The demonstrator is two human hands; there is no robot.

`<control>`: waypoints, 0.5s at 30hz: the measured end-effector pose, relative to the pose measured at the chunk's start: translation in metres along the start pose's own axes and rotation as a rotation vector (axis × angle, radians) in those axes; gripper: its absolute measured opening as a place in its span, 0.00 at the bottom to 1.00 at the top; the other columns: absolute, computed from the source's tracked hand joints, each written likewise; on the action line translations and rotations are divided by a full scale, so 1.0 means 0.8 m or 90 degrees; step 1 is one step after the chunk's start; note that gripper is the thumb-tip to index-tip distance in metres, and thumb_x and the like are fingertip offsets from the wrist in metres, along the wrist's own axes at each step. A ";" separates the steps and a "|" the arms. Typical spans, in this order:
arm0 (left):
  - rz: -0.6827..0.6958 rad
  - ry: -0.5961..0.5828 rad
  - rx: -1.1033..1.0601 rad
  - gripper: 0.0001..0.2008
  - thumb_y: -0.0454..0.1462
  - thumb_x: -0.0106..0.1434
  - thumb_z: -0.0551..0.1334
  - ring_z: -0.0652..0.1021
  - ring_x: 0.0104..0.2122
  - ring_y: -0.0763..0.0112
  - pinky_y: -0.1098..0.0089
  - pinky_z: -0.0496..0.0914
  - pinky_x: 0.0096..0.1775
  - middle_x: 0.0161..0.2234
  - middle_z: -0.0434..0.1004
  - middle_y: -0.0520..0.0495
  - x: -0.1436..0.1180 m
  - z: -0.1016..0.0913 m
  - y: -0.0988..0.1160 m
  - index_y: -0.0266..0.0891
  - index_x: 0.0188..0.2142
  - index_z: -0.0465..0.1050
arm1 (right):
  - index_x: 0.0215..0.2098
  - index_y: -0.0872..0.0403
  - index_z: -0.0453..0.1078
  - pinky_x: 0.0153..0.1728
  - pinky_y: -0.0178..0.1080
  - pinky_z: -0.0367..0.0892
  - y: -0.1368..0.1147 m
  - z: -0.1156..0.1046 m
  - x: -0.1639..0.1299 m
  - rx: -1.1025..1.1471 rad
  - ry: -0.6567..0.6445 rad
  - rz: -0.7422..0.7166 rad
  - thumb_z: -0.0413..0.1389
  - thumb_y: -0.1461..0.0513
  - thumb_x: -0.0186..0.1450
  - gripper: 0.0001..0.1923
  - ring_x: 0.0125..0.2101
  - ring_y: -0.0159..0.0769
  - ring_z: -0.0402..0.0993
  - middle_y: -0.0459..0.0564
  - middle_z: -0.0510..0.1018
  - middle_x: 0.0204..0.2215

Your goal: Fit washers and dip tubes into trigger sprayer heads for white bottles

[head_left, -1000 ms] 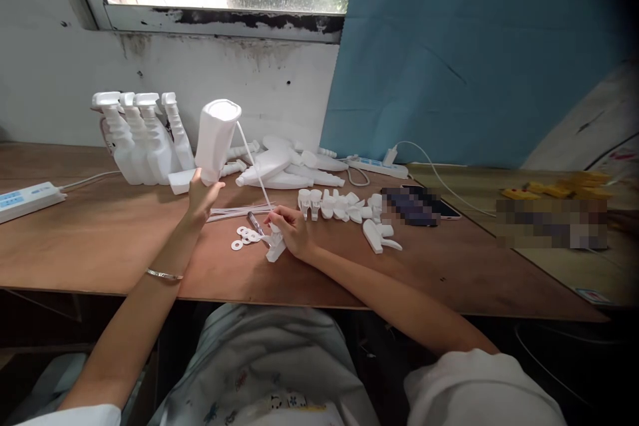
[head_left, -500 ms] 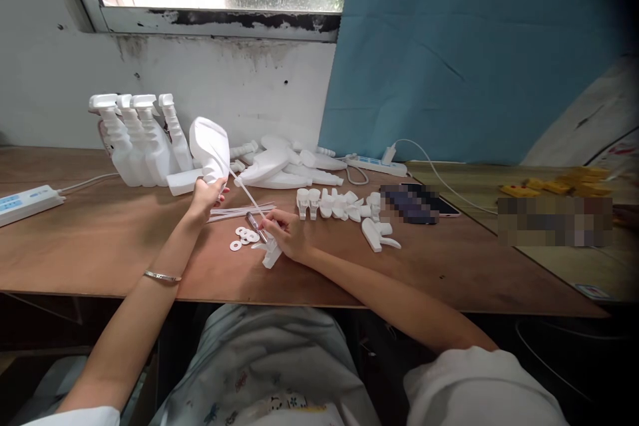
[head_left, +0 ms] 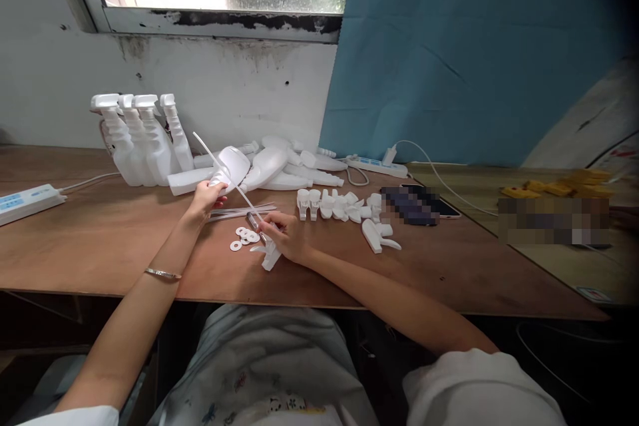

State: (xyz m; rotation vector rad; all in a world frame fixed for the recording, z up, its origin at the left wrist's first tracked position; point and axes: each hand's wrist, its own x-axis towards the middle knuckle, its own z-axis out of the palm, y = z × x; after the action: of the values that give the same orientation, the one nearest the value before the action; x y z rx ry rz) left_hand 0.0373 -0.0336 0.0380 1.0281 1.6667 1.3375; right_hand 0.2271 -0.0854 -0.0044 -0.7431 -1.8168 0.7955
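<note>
My left hand (head_left: 207, 200) is wrapped round the neck of a white plastic bottle (head_left: 235, 163), which tilts to the right. In my right hand (head_left: 285, 234) is a white trigger spray head (head_left: 271, 255), turned nozzle end toward me. A thin white dip tube (head_left: 243, 196) runs from it up and left, passing in front of the bottle; its far end is free in the air. Beside my right hand lie several flat white washers (head_left: 244, 236) and a pen-like clear object (head_left: 253, 221). Loose dip tubes (head_left: 229, 213) lie between my hands.
Finished-looking spray bottles (head_left: 150, 140) stand upright at the left, by the wall. White bottles (head_left: 284, 166) are heaped at the back. Several spray heads (head_left: 344, 205) form a row on the right, with one nearer (head_left: 379, 235). Power strips (head_left: 30, 202) sit at both sides.
The bottle in my left hand has tipped from nearly upright over to the right and lower. The dip tube's upper end now shows beyond it. My right hand has hardly moved.
</note>
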 end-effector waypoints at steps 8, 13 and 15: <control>0.013 0.018 -0.026 0.15 0.38 0.63 0.57 0.74 0.38 0.68 0.63 0.72 0.38 0.43 0.70 0.43 0.007 0.000 -0.004 0.34 0.48 0.64 | 0.21 0.57 0.70 0.24 0.32 0.54 0.000 0.001 0.000 -0.013 -0.004 -0.005 0.52 0.61 0.59 0.12 0.20 0.27 0.59 0.43 0.68 0.18; 0.012 0.016 -0.056 0.14 0.38 0.63 0.57 0.74 0.38 0.68 0.63 0.72 0.38 0.43 0.70 0.43 0.013 0.002 -0.007 0.34 0.47 0.65 | 0.21 0.57 0.71 0.23 0.31 0.52 0.000 0.000 0.000 -0.028 -0.003 0.009 0.52 0.61 0.59 0.11 0.19 0.26 0.57 0.42 0.66 0.16; 0.007 0.003 -0.070 0.15 0.38 0.63 0.56 0.74 0.39 0.67 0.62 0.71 0.39 0.44 0.69 0.43 0.015 0.002 -0.008 0.34 0.47 0.65 | 0.21 0.57 0.71 0.23 0.31 0.52 0.000 0.000 0.000 -0.032 -0.003 0.014 0.52 0.61 0.59 0.11 0.19 0.26 0.57 0.42 0.66 0.16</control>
State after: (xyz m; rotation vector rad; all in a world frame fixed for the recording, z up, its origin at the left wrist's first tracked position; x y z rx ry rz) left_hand 0.0335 -0.0228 0.0306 0.9718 1.5750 1.4240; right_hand 0.2272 -0.0857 -0.0045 -0.7958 -1.8420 0.7688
